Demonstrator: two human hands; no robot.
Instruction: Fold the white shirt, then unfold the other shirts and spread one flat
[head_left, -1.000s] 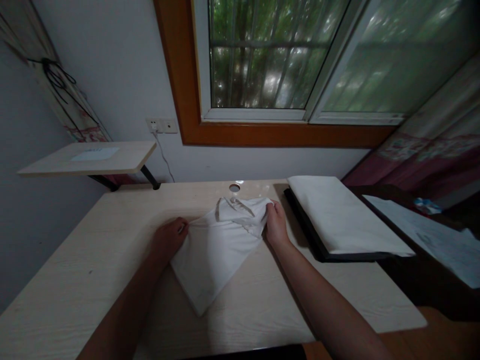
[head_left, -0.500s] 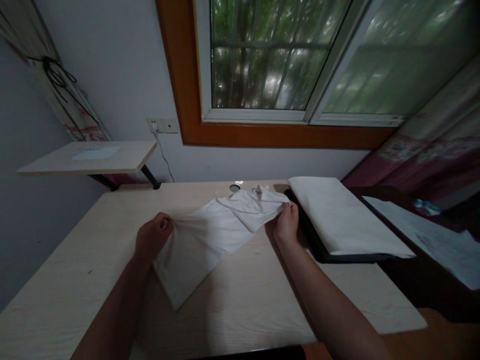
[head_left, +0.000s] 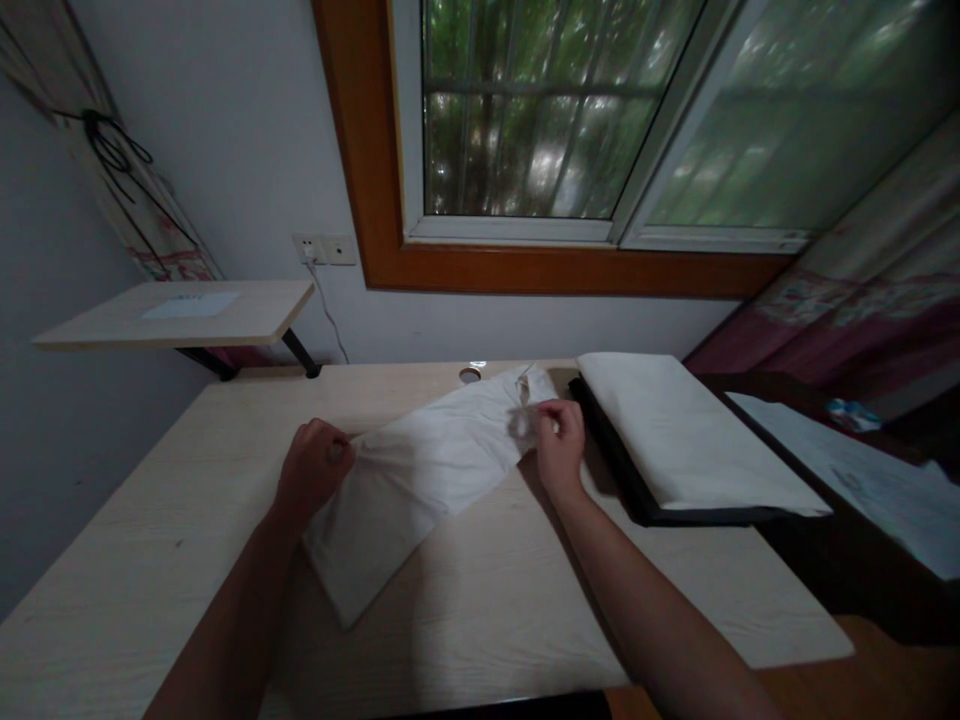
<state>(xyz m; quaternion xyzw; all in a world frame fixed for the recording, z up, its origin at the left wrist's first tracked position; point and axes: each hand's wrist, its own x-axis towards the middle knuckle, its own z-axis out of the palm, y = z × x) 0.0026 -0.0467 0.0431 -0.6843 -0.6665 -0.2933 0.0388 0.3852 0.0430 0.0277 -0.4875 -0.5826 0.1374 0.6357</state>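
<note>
Right hand [head_left: 561, 448] shifted inward; left hand [head_left: 313, 468] pinching white cloth [head_left: 427, 455], now flatter

We count one left hand [head_left: 313, 467], one right hand [head_left: 561, 448], one white cloth [head_left: 431, 455], one desk [head_left: 187, 480], one raised shelf [head_left: 262, 308], two socket plates [head_left: 340, 251], one sliding window [head_left: 555, 140], two curtains [head_left: 862, 300], one white cord [head_left: 324, 303].

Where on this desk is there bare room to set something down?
The desk is bare left of the left forearm; between the forearms, nearer than the white cloth; and at the near right corner, between the right forearm and the white-topped black stack. It's crowded far right, where cloth, right hand and stack sit close.
</note>
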